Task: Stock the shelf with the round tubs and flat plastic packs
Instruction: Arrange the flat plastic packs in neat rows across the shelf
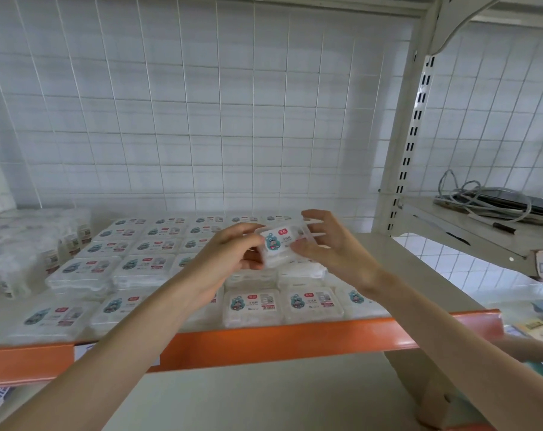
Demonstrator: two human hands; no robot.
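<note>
I hold one flat clear plastic pack (281,244) with a cartoon label above the shelf, between both hands. My left hand (232,250) pinches its left side and my right hand (329,247) grips its right side, fingers curled over the far edge. Below lie several rows of the same flat packs (145,265) covering the shelf (385,265), some stacked two high. The front row (253,306) sits just behind the orange shelf lip (264,340). Round tubs wrapped in clear film (49,253) stand at the left end of the shelf.
A white wire grid (201,119) backs the shelf. A slotted upright post (407,150) stands at the right, with a neighbouring shelf holding coiled cables (488,200). Bare shelf surface shows right of the packs. A lower shelf (264,396) lies under the orange lip.
</note>
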